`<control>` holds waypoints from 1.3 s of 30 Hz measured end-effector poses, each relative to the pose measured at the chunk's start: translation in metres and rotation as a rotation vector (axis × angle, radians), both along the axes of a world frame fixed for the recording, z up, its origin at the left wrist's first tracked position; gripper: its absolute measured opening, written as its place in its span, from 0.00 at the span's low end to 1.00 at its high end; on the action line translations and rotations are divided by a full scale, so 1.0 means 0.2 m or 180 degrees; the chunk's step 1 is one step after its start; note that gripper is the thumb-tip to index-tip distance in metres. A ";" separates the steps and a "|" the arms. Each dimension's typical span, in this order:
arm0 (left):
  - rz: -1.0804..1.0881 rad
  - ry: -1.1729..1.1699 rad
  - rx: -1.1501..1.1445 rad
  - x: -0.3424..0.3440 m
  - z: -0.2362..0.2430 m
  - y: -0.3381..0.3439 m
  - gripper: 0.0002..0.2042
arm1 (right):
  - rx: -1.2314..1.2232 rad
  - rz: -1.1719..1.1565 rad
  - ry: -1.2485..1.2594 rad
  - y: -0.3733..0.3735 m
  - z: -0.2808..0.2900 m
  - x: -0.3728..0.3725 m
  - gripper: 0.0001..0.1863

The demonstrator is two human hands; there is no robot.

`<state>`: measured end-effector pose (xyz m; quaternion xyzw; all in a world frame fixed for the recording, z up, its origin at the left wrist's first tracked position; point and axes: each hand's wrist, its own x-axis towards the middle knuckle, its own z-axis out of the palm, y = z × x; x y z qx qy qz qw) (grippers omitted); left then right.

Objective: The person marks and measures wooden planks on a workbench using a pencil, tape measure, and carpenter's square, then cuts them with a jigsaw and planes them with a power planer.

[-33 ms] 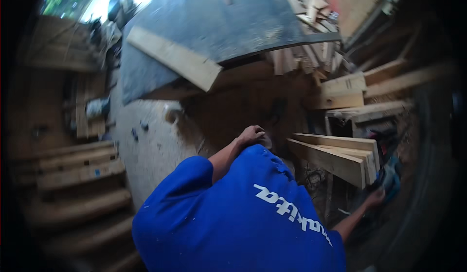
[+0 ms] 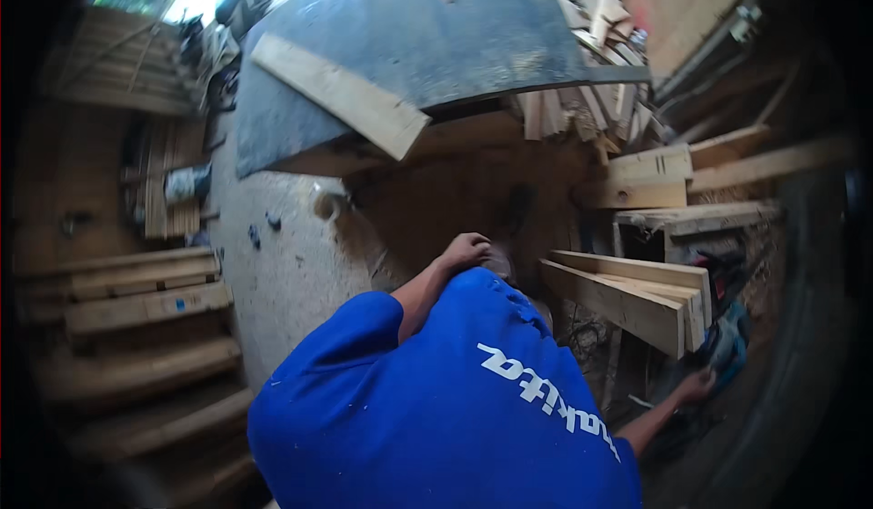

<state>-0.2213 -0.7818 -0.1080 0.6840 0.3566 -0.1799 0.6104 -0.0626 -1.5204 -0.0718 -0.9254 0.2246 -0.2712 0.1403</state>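
My left hand (image 2: 468, 250) is bent over in front of my blue shirt (image 2: 436, 400), beside a blurred pale shape that may be my knee. Its fingertips point down and are hidden, so I cannot make out their grip. Low on the right, my right hand (image 2: 696, 386) closes at the near end of a teal power tool (image 2: 730, 345), whose outline is blurred and partly dark. Just beyond that hand, several cut boards (image 2: 627, 300) lie stacked and fanned, their ends toward the tool.
Ahead stands a dark-topped table (image 2: 409, 36), with one pale board (image 2: 341, 95) jutting over its near edge. Offcuts (image 2: 605, 18) are heaped at its right. More timber (image 2: 650, 177) lies at the right. Stacked planks (image 2: 150, 309) line the left side above the concrete floor (image 2: 273, 272).
The whole view has shifted slightly. My right hand and the teal tool have come a little nearer to me, away from the boards' ends. My left hand keeps its place.
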 end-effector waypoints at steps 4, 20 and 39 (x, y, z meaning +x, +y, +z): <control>0.2823 0.0459 -0.0894 -0.31 0.12 0.26 0.26 | 0.0071 -0.0559 -0.0412 0.05 0.08 -0.25 0.11; 0.3056 -0.1001 -0.0676 0.23 -0.02 1.40 0.22 | 0.1611 0.1190 0.0307 2.07 0.16 -1.07 0.12; 0.2354 0.0336 0.3696 -1.66 0.04 2.69 0.22 | -0.0269 0.1231 0.0455 1.92 0.65 -0.41 0.31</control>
